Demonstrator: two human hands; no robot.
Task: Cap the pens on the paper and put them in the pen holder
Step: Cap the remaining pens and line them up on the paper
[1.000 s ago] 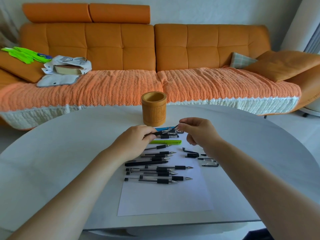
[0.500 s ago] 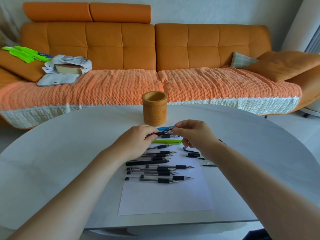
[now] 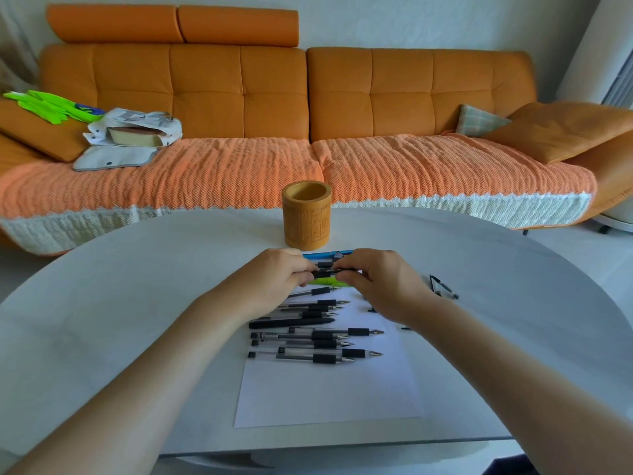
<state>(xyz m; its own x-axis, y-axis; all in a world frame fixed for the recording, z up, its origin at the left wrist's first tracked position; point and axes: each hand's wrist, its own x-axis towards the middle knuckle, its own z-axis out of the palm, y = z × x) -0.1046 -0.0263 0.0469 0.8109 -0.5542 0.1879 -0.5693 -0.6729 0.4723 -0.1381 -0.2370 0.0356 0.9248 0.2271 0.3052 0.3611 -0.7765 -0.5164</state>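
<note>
A white oval table [image 3: 137, 303] stands in front of an orange sofa [image 3: 239, 97]. A sheet of white paper [image 3: 325, 395] lies on the table at the near edge. A wooden pen holder [image 3: 306, 216] stands upright on the table just beyond the far end of the paper.

Left hand [image 3: 270, 282]: fingers curled, thumb and fingertips pinching the left part of a black pen [image 3: 325, 273]. Right hand [image 3: 380, 282]: fingers curled, thumb and forefinger pinching the right end of the same pen. The pen is held level and crosswise above the far end of the paper, near the holder. Whether its cap is fully seated cannot be told, because the fingers hide the joint.

A row of loose pens [image 3: 315, 334] lies on the paper below the hands, bare tips pointing right, some touching. A green pen [image 3: 334, 282] and a blue item [image 3: 325, 255] lie at the far end of the paper, partly hidden by the hands. One loose cap [image 3: 443, 290] lies on the bare table to the right of the paper.

On the sofa: a white bag [image 3: 133, 132], green gloves [image 3: 44, 102] and a cushion [image 3: 565, 128]
</note>
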